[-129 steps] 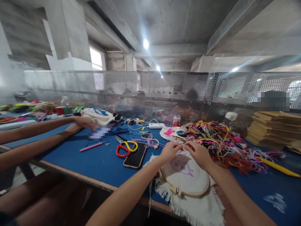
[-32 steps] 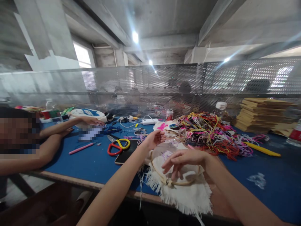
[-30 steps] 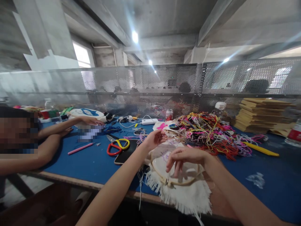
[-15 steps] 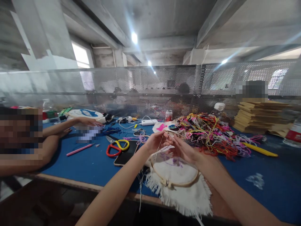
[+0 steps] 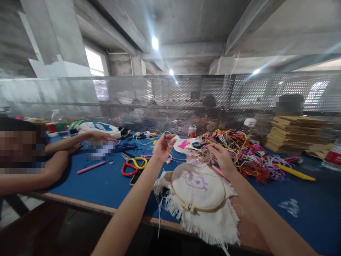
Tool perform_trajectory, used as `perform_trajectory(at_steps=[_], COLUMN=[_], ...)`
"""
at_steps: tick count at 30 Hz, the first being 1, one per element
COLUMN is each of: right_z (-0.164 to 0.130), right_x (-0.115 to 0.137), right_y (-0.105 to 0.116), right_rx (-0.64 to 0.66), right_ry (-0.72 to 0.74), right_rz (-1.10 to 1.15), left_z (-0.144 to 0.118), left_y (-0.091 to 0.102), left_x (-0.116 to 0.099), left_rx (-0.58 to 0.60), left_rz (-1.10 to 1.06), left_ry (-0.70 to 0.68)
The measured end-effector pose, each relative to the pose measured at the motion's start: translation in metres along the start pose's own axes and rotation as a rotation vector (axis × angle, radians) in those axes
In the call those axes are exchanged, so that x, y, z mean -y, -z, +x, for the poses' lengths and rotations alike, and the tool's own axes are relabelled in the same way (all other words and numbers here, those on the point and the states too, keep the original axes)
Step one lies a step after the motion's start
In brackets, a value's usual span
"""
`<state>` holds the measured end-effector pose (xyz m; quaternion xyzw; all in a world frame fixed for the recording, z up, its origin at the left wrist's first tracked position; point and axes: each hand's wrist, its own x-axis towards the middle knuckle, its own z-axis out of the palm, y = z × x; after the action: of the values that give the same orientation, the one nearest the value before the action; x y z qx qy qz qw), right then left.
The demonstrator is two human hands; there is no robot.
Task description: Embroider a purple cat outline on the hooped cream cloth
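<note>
The left hand (image 5: 163, 147) is raised above the table (image 5: 106, 192), its fingers loosely curled and spread, with no grip on anything that can be made out. The right hand (image 5: 220, 156) has its thumb and fingertips drawn together as in a pinch; whether a needle or thread is held there is too small to tell.

Below and between the hands, nearer the person, lies the wooden embroidery hoop (image 5: 207, 209), its screw clasp toward the person. It stretches a white fringed cloth (image 5: 213, 227), which spreads past the rim and hangs over the table edge. Within the hoop is a purple stitched outline (image 5: 195, 181) like a cat's face. Just under the right hand, beside the hoop, a pink pen (image 5: 218, 171) is partly covered.

Beyond the gap between the hands sits a cloth piece with pink and blue stitching (image 5: 183, 144), a drink can (image 5: 191, 131) behind it. To the right of the right hand spreads a tangled heap of colored embroidery thread (image 5: 242, 153), with a yellow tool (image 5: 295, 172) at its far end and stacked brown envelopes (image 5: 295, 133) behind.

Left of the left hand, red-and-yellow-handled scissors (image 5: 130, 170) overlap a phone (image 5: 135, 177). Farther left, a co-worker's hand (image 5: 101, 137) reaches near a second hoop (image 5: 99, 127) with blue stitching.
</note>
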<state>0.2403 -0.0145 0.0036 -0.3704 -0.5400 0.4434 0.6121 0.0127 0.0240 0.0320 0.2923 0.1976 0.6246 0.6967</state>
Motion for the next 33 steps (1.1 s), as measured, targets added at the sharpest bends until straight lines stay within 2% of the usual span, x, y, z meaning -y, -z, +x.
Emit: perform_trajectory(at_steps=[2,5,11,14,18,20,24,27,29,31,33], right_z=[0.001,0.002,0.003,0.002,0.000,-0.001,-0.006,-0.014,-0.019,-0.020,-0.017], right_x=[0.003,0.002,0.002,0.004,0.005,0.003,0.000,0.004,0.007,0.007,0.002], right_y=[0.002,0.003,0.002,0.002,-0.001,-0.004,-0.010,-0.013,-0.014,-0.015,-0.015], right_rx=[-0.046,-0.074,-0.060,-0.072,-0.094,-0.036,0.230,0.412,0.526,0.590,0.593], right_ry=[0.062,0.080,0.089,0.104,0.160,0.095,-0.171,-0.265,-0.302,-0.309,-0.265], right_rz=[-0.033,-0.020,-0.020,-0.082,-0.201,-0.142,0.178,0.331,0.354,0.314,0.182], left_z=[0.002,0.002,0.002,0.002,-0.007,-0.012,-0.017,-0.013,-0.008,0.000,0.008], left_y=[0.002,0.005,0.000,-0.018,-0.058,-0.078,-0.100,-0.101,-0.097,-0.092,-0.082], left_x=[-0.011,-0.016,0.002,0.002,-0.017,-0.025,-0.020,-0.001,0.014,0.027,0.037], left_rx=[-0.030,0.003,0.000,0.051,0.191,0.198,0.149,0.107,0.043,-0.039,-0.108], left_rz=[-0.065,-0.126,0.000,0.120,0.270,0.276,0.243,0.269,0.306,0.325,0.336], left_ry=[-0.028,-0.016,-0.061,-0.121,-0.263,-0.296,-0.291,-0.248,-0.256,-0.299,-0.337])
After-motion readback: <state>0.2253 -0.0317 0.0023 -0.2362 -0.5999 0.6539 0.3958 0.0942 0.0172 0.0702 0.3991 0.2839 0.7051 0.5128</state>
